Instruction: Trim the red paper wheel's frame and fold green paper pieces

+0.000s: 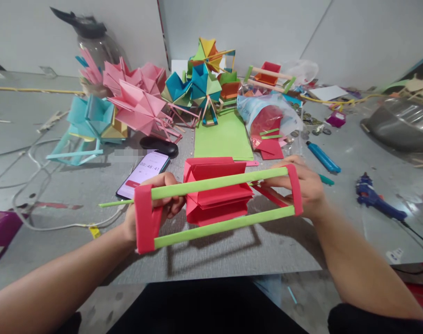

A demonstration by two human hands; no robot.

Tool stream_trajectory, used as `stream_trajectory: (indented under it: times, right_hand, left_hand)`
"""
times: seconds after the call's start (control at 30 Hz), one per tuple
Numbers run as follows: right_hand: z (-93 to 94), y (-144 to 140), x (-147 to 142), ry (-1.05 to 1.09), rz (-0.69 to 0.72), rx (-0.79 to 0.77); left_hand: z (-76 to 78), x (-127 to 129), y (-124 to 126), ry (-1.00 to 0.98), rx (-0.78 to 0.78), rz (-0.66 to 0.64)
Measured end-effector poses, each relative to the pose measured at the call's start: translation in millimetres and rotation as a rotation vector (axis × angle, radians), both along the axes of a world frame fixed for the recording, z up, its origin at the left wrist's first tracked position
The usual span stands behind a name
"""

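In the head view, a red-and-green paper wheel model (pixel 218 204) is held above the grey table (pixel 274 257). Its left end is gripped by the left hand (pixel 168 183), fingers curled in; its right, by the right hand (pixel 309 190), fingers bent, partly hidden.

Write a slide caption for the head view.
Left hand and right hand hold a red-and-green paper model above a cluttered grey table.
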State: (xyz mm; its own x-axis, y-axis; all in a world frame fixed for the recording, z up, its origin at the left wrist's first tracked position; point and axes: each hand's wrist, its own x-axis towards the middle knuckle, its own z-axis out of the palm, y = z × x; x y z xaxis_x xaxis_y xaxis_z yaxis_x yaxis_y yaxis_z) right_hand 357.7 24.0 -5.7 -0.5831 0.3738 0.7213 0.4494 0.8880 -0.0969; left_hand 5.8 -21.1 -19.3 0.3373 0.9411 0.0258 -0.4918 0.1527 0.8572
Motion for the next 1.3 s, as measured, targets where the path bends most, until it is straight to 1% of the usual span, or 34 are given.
stream_trajectory:
  times: [0.23,0.47,0.7,0.93,1.1,1.3]
  right_hand:
    - [1.1,0.4,-1.9,0.026,0.011,0.029]
    - [1.4,0.7,-0.9,0.015,0.017,0.031]
    - [0.9,0.0,-1.9,-0.014,-0.025,0.031]
    - [-1.2,2.5,-0.4,-0.006,-0.02,0.055]
    - [-1.0,2.6,0.9,-0.025,-0.03,0.079]
    - [-0.3,0.9,1.7,-0.044,-0.017,0.054]
  left_hand:
    - [2.1,0.2,0.6,0.004,-0.013,-0.012]
    - [-0.4,-0.2,0.7,-0.016,0.013,-0.011]
    - [-1.0,-0.4,0.4,-0.029,0.01,-0.021]
    - [-3.1,-0.3,0.0,-0.002,0.007,-0.019]
    - [-3.7,-0.4,-0.2,-0.025,0.005,-0.022]
    - [-3.6,-0.3,0.2,-0.038,-0.003,-0.03]
